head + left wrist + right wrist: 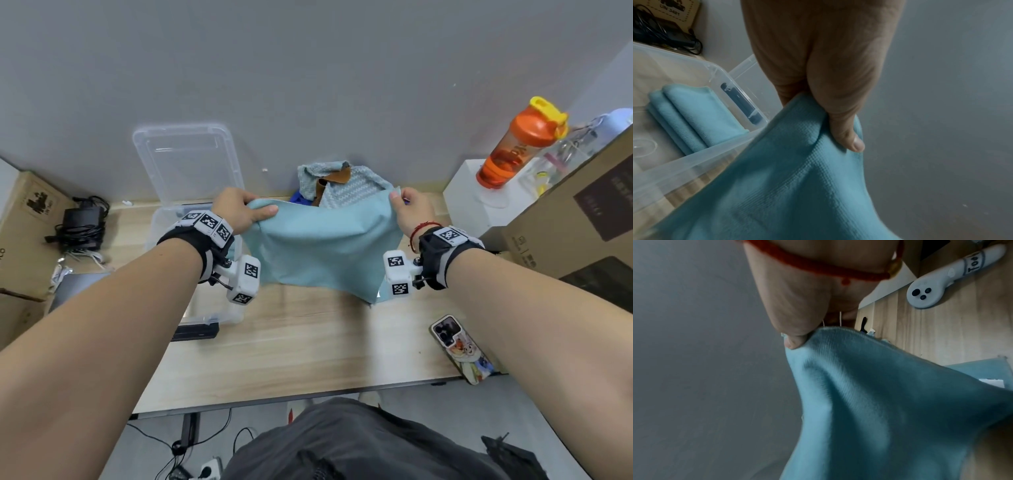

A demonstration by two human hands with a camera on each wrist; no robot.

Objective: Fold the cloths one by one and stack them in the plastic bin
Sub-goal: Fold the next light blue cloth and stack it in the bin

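A light blue cloth [322, 250] hangs spread in the air above the wooden table, held by its two upper corners. My left hand [245, 210] grips the left corner, thumb on top [849, 129]. My right hand [409, 209] pinches the right corner [795, 340]. The clear plastic bin [161, 222] stands at the table's left, its lid leaning open against the wall. One folded blue cloth [701, 116] lies inside the bin. A heap of unfolded cloths [337, 185] sits at the back of the table, behind the held cloth.
A phone [460, 347] lies near the table's front right edge. An orange shaker bottle [517, 144] stands on a white box at right, beside cardboard boxes [575, 209]. A white controller [941, 283] lies on the table. Cables and a cardboard box [30, 219] sit at left.
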